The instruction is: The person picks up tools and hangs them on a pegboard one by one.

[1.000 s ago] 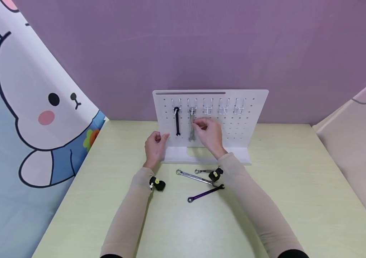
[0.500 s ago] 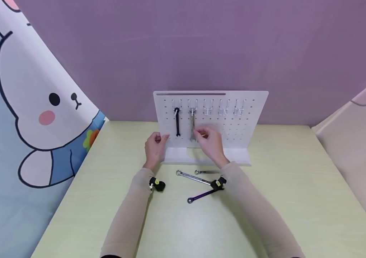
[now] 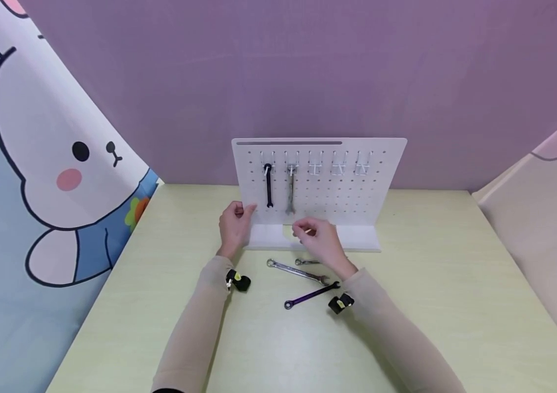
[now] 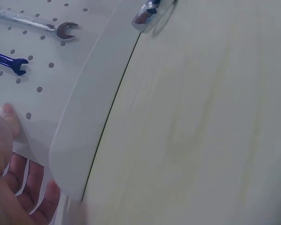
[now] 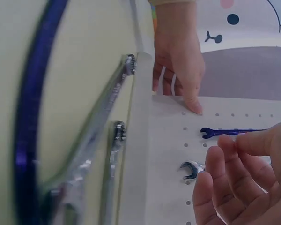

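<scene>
My left hand grips the left edge of a white pegboard, thumb on its front and the other fingers behind. A dark blue wrench hangs from the leftmost hook, and a silver wrench from the hook beside it. My right hand is in front of the board's base with fingers loosely curled, holding nothing. On the table below it lie a long silver combination wrench, a shorter silver wrench partly covered by the right hand, and a purple wrench.
Three double-wire hooks without tools sit on the board's right half. Its white base stands on a pale wooden table. A purple wall rises close behind, and a cartoon-printed curtain borders the left.
My right hand has come down and away from the hanging silver wrench, toward the board's base. The left hand keeps its place at the board's edge.
</scene>
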Demonstrator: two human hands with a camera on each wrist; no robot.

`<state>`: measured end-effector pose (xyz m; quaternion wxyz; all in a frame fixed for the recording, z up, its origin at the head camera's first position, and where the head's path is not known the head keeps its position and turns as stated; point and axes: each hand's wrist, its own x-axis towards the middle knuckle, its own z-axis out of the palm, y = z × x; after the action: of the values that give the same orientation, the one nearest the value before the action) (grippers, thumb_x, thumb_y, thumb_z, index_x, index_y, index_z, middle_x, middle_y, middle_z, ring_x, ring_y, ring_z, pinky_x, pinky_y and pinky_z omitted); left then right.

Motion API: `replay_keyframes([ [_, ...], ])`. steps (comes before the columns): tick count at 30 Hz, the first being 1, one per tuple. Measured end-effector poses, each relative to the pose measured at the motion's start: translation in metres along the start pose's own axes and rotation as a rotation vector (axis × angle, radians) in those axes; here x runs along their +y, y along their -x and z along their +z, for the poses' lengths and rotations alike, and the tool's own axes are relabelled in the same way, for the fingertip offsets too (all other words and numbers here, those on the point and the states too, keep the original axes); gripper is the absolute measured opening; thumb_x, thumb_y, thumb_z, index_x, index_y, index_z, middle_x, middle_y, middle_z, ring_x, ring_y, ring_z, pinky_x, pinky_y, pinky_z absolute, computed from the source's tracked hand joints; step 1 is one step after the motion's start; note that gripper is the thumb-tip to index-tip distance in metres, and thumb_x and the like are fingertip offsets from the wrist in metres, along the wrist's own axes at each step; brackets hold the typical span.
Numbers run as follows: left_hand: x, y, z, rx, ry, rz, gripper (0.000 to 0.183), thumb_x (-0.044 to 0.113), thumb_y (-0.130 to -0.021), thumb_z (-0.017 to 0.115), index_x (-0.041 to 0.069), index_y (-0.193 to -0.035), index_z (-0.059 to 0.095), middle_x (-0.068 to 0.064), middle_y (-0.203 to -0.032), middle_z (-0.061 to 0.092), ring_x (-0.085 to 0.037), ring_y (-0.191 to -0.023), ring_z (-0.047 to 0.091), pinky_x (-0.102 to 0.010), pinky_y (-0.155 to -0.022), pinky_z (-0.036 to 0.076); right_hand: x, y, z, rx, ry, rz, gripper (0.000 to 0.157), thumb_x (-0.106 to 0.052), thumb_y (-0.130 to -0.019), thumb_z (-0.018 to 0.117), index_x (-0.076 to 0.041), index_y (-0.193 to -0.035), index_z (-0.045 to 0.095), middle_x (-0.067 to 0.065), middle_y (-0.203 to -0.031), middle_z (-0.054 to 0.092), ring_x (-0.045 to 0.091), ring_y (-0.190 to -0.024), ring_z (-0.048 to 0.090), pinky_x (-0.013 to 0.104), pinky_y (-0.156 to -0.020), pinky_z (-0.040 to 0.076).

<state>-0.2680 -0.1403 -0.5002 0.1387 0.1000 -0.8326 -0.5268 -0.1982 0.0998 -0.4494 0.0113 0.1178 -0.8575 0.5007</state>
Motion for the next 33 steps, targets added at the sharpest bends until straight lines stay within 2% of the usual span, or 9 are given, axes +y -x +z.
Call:
replay_keyframes([
  [7, -0.005, -0.001, 0.000, -0.002, 0.015, 0.003, 0.040, 0.042, -0.100, 0.074, 0.003, -0.107, 0.069, -0.018, -0.106, 0.076, -0.032, -0.095, 0.068, -0.047, -0.089, 0.055, 0.013, 0.021, 0.004, -0.084, 0.057, 0.034, 0.018, -0.018, -0.102, 0.070, -0.007, -0.114, 0.079, 0.007, -0.105, 0.081, 0.017, -0.087, 0.072, 0.034, -0.082, 0.059],
  [13, -0.005, -0.001, 0.001, 0.002, 0.025, 0.007, 0.039, 0.041, -0.101, 0.074, 0.002, -0.107, 0.069, -0.018, -0.105, 0.075, -0.032, -0.095, 0.067, -0.046, -0.090, 0.053, 0.022, 0.033, 0.005, -0.161, 0.117, 0.070, 0.013, -0.020, -0.098, 0.076, -0.012, -0.107, 0.081, 0.001, -0.099, 0.081, 0.009, -0.078, 0.071, 0.028, -0.069, 0.055],
  [17, -0.004, 0.000, 0.001, -0.003, 0.033, -0.003, 0.039, 0.040, -0.100, 0.075, 0.003, -0.106, 0.069, -0.018, -0.105, 0.075, -0.032, -0.094, 0.066, -0.046, -0.090, 0.053, 0.026, 0.041, 0.005, -0.210, 0.206, 0.044, 0.008, -0.020, -0.095, 0.080, -0.016, -0.102, 0.082, -0.001, -0.098, 0.081, 0.006, -0.074, 0.068, 0.026, -0.066, 0.052],
  [24, -0.001, 0.000, 0.001, -0.003, 0.025, -0.008, 0.039, 0.041, -0.100, 0.075, 0.003, -0.108, 0.069, -0.018, -0.106, 0.075, -0.032, -0.097, 0.067, -0.047, -0.092, 0.053, 0.025, 0.047, 0.004, -0.260, 0.312, -0.029, 0.007, -0.017, -0.090, 0.084, -0.016, -0.097, 0.081, -0.007, -0.090, 0.076, 0.005, -0.075, 0.061, 0.024, -0.070, 0.050],
  [33, -0.002, -0.001, 0.001, -0.002, 0.019, -0.023, 0.039, 0.042, -0.100, 0.074, 0.004, -0.107, 0.069, -0.015, -0.105, 0.075, -0.030, -0.094, 0.066, -0.045, -0.090, 0.053, 0.026, 0.047, 0.007, -0.298, 0.372, 0.005, 0.005, -0.017, -0.090, 0.084, -0.015, -0.093, 0.082, -0.008, -0.085, 0.073, 0.006, -0.072, 0.056, 0.025, -0.069, 0.046],
])
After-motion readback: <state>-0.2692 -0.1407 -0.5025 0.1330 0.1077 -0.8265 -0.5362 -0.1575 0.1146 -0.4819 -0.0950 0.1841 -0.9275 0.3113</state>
